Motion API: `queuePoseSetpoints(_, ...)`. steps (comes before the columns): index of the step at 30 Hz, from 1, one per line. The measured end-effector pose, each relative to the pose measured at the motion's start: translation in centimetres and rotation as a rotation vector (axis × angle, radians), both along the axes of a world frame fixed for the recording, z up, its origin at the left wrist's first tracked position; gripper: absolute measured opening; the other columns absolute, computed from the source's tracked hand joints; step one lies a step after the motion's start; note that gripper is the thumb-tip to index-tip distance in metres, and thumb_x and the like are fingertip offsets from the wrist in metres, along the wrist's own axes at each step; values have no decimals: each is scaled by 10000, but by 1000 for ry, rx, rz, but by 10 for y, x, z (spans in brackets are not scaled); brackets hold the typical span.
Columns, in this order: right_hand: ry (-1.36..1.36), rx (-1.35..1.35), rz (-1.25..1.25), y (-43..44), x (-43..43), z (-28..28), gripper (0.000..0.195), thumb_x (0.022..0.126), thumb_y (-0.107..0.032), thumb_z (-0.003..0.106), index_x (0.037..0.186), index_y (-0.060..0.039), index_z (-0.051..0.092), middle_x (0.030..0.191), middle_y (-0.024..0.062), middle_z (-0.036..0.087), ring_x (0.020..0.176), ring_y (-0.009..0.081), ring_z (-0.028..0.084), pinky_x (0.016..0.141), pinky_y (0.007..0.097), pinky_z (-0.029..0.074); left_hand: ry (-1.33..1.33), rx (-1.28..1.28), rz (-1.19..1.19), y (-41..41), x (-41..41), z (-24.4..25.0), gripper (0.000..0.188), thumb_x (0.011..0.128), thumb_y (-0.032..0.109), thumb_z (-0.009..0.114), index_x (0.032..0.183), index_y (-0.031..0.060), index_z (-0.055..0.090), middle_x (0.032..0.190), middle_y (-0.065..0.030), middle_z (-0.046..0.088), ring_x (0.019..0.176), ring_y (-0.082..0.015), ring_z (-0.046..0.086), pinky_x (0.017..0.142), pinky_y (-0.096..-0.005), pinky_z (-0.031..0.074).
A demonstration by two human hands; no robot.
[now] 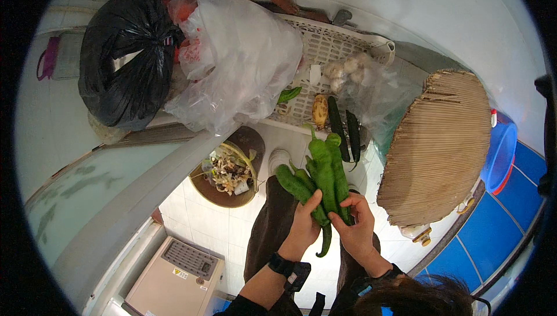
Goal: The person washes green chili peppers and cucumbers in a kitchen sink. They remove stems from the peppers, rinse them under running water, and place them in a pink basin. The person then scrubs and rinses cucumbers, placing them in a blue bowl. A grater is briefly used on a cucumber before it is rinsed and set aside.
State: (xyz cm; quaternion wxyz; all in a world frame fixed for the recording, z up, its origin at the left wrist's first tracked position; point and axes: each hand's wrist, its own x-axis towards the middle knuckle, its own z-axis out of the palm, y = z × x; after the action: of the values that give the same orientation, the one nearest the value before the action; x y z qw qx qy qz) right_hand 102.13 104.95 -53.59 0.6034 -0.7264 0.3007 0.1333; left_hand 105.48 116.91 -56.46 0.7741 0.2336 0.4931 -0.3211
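A bunch of several long green peppers (322, 163) is gripped between both of my hands in front of my legs. My left hand (307, 220) clasps the bunch from its left, thumb across the front. On the other side, my right hand (357, 224) pinches the lower part with thumb and fingers. One curled pepper tip hangs below my hands. Just beyond the peppers, two dark green cucumbers (337, 126) stick out over the edge of a white plastic basket (300, 126). Beside them lies a yellowish-brown root vegetable (320, 111).
A bucket of vegetable scraps (198, 179) stands on the floor by my feet. Garlic bulbs (348, 70) in clear plastic, a white plastic bag (248, 50) and a tied black bag (126, 63) sit at the back. Corrugated cardboard (439, 150) rises at right, near a blue basin (500, 155).
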Motion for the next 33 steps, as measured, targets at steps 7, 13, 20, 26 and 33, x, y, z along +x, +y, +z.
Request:
queuePoseSetpoints(7, 36, 76, 43, 3, 9, 5, 242, 773, 13, 706, 965, -13, 562, 1034, 95, 585, 870, 162, 605, 748, 273, 510, -58, 111, -131, 4, 5, -2, 214, 902, 83, 579, 1106, 21, 558, 1032, -84, 614, 901, -200, 631, 769, -336, 529)
queuePoseSetpoints(13, 200, 353, -470, 10, 31, -36, 98, 863, -1, 621, 951, 5, 576, 877, 67, 630, 771, 122, 603, 743, 241, 485, 23, 134, 24, 13, 15, 2, 253, 893, 112, 587, 1119, 16, 530, 1026, -110, 608, 954, -240, 616, 802, -382, 527)
queuePoseSetpoints(20, -11, -35, 41, 20, 101, -127, 298, 881, -121, 631, 1161, -58, 549, 1075, 92, 588, 935, 189, 577, 811, 321, 474, 46, 188, 45, 22, 14, -8, 255, 884, 94, 597, 1117, 34, 510, 1008, -116, 583, 967, -273, 598, 806, -414, 511)
queuePoseSetpoints(26, 373, -847, 586, 2, 89, -183, 726, 722, -255, 763, 1294, 17, 409, 1231, 236, 464, 1148, 386, 442, 966, 447, 361, 39, 204, 61, 31, 17, -5, 267, 884, 88, 597, 1130, 39, 505, 1029, -114, 577, 989, -275, 594, 833, -418, 501)
queuePoseSetpoints(33, 752, -779, 550, -14, 107, -212, 973, 683, -279, 798, 1424, -79, 199, 1243, 292, 378, 1117, 444, 426, 963, 546, 301, 44, 159, 74, 35, 21, -5, 282, 881, 76, 599, 1145, 50, 503, 1040, -109, 582, 998, -261, 598, 849, -406, 503)
